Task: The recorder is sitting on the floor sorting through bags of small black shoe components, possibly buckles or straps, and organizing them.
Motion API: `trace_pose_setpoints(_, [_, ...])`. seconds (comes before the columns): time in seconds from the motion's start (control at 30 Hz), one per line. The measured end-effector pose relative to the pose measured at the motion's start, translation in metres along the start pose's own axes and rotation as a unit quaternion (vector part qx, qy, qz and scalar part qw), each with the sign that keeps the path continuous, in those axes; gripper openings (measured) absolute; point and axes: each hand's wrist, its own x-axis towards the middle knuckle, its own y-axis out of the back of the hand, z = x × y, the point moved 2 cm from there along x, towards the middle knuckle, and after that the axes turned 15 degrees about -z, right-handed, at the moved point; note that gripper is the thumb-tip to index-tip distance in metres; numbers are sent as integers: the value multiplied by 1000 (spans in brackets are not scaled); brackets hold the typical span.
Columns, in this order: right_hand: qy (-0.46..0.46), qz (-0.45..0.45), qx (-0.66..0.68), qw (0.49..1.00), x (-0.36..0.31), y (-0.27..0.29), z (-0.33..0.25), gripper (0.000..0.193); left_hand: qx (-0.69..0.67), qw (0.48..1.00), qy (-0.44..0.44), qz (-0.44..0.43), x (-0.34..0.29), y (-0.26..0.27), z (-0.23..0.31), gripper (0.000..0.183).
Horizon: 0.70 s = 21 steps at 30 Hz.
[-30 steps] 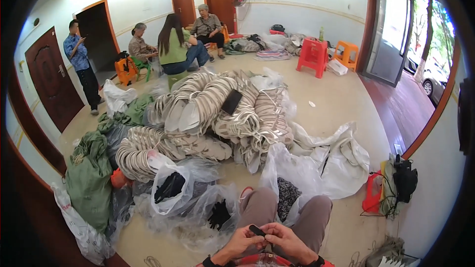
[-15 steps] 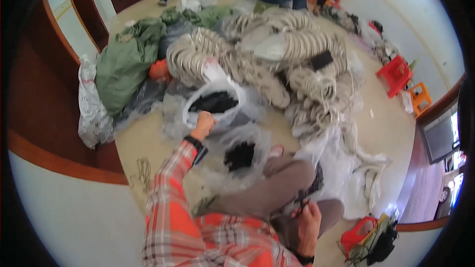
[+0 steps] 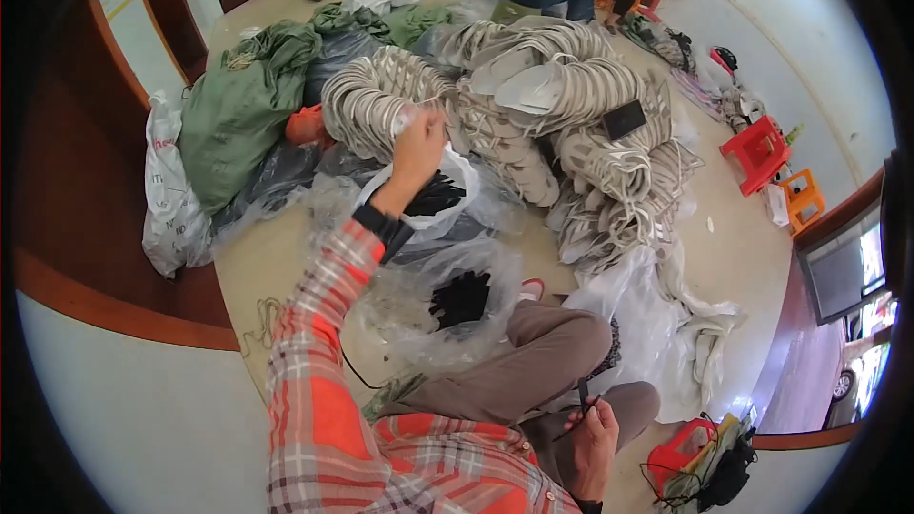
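Note:
My left hand (image 3: 419,150) is over the far side of a white plastic bag (image 3: 472,176), fingers curled; what they hold, if anything, is hidden. Black strips (image 3: 438,196) lie bunched inside that bag. Nearer to me, a clear plastic bag (image 3: 405,300) lies spread open around a second bunch of black strips (image 3: 463,299). My right hand (image 3: 596,433) rests low by my bent knee, closed on a thin black strip (image 3: 583,390) that sticks up past the fingers.
Large stacks of beige, looped pieces (image 3: 590,95) fill the floor ahead, with a black box (image 3: 625,120) on them. A green sack (image 3: 248,124) and a white sack (image 3: 171,195) stand left. Red (image 3: 757,154) and orange stools (image 3: 803,202) stand right. People sit at the far end.
My left hand has moved away from me, from the near rim of the white bag to its far side. The right hand stays low with the black strip.

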Motion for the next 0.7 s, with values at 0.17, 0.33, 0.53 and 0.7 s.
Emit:
trace_pose_setpoints(0.17, [-24, -17, -4, 1000, 4, -8, 15, 18, 173, 881, 118, -425, -111, -65, -175, 18])
trace_pose_setpoints(0.33, [-5, 6, -37, 999, -9, -1, 9, 15, -93, 942, 139, -292, -33, -31, -59, 33])
trace_pose_setpoints(0.53, [-5, -14, -31, 999, -18, -25, -19, 23, -210, 939, 0, -272, 68, 54, 93, 55])
trace_pose_setpoints(0.7, [-2, 0, -6, 1000, -20, -8, -12, 24, -150, 953, -23, -261, 95, 59, 161, 49])
